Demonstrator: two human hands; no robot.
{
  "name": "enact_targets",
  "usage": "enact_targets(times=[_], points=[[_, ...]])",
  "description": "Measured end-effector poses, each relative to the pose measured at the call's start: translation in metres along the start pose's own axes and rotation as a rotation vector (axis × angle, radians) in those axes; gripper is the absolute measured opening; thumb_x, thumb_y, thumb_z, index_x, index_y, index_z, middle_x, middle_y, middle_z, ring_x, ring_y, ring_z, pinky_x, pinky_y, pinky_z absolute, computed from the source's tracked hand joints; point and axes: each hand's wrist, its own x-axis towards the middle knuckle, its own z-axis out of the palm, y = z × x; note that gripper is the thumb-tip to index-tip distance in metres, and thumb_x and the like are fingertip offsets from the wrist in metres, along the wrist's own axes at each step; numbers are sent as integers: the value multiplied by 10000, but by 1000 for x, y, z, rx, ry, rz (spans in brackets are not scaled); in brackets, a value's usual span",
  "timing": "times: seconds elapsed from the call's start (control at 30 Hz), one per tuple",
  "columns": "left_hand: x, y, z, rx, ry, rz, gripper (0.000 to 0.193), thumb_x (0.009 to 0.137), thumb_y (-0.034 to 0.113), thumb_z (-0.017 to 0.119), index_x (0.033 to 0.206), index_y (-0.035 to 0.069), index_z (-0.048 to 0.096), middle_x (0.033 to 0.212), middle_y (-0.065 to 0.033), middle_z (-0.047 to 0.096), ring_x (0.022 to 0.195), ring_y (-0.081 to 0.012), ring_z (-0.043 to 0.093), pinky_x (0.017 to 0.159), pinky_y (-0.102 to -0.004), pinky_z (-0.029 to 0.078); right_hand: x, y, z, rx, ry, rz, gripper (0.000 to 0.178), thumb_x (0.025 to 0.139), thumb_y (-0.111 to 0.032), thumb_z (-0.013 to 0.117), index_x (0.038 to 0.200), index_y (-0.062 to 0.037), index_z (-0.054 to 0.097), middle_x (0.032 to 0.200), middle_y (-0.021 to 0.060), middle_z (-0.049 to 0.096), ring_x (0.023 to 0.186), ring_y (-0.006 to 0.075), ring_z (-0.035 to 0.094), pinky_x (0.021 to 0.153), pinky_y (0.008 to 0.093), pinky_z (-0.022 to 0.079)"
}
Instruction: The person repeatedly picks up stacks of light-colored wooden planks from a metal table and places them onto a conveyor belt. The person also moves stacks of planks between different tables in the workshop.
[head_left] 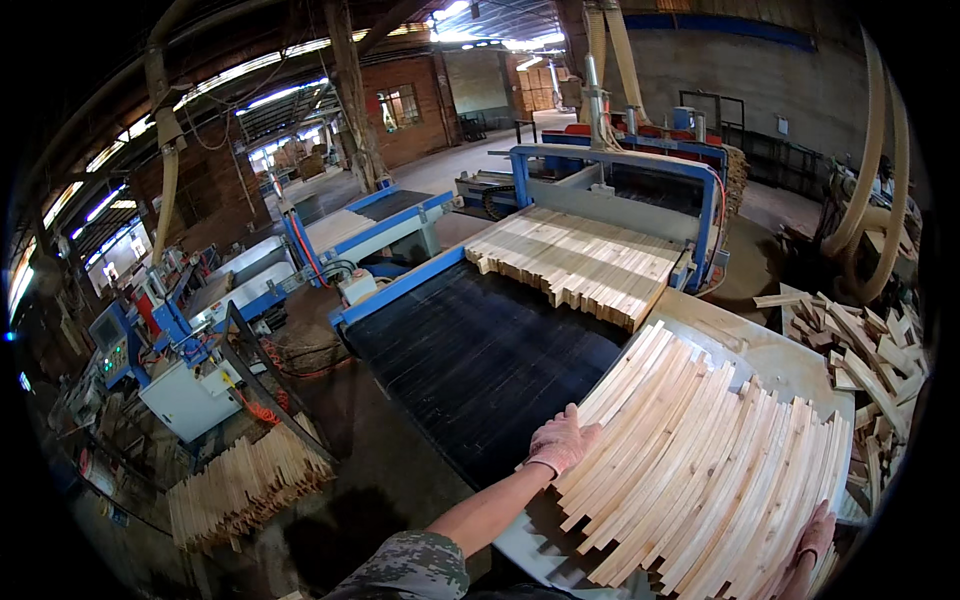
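Note:
A wide row of pale wooden strips (700, 440) lies side by side on a smooth metal side table (790, 350), their ends uneven. My left hand (566, 441), in a pinkish work glove, is closed at the row's left edge. Against the right edge, near the lower border, rests my right hand (818, 532), gloved alike and partly cut off by the dark rim. The row lies between both hands. To the left runs a black conveyor belt (480, 350), with a second batch of strips (580, 255) at its far end by a blue machine frame (615, 150).
Scrap wood (870, 350) is heaped at the right, below beige hoses (868, 170). At the lower left stands a stack of strips (250, 485) near a white control cabinet (190, 400). Another blue-edged conveyor (370, 220) sits farther back, beside a post (355, 110).

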Motion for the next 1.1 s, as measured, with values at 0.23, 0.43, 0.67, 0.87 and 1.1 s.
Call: enact_targets(times=[0.23,0.43,0.67,0.87,1.1], points=[[11,-13,12,6,58,59,911,983,748,453,1588,69,392,1380,-212,649,1216,-374,696,942,-522,594,-22,-29,-36,-435,-100,-47,448,1116,-460,422,1273,-110,653,1168,277,660,1027,506,676,828,619,543],[5,-6,-1,-17,23,-7,951,964,734,487,1632,67,364,1467,-205,611,1271,-386,664,1027,-534,549,-48,-77,-50,-253,15,116,719,1069,-605,435,1258,46,674,1201,341,713,1152,496,686,1003,561,533],[8,-5,1,-21,8,-6,939,965,707,506,1638,68,364,1506,-210,587,1287,-385,654,1036,-519,544,-61,-101,-74,-215,-120,211,812,1068,-621,438,1505,55,541,1403,324,640,1324,458,612,1118,510,474],[4,-1,-5,-26,0,18,921,979,697,527,1630,62,379,1511,-213,583,1291,-387,649,1042,-509,544,-49,-63,-46,-258,84,97,702,1079,-607,448,1208,48,668,1134,348,723,1101,510,695,969,575,535],[5,-6,-1,-11,10,4,918,991,702,529,1639,75,359,1511,-193,581,1308,-371,641,1027,-508,559,-59,-104,-73,-263,-137,238,747,1082,-610,424,1428,33,581,1321,313,685,1252,465,652,1054,527,512]])
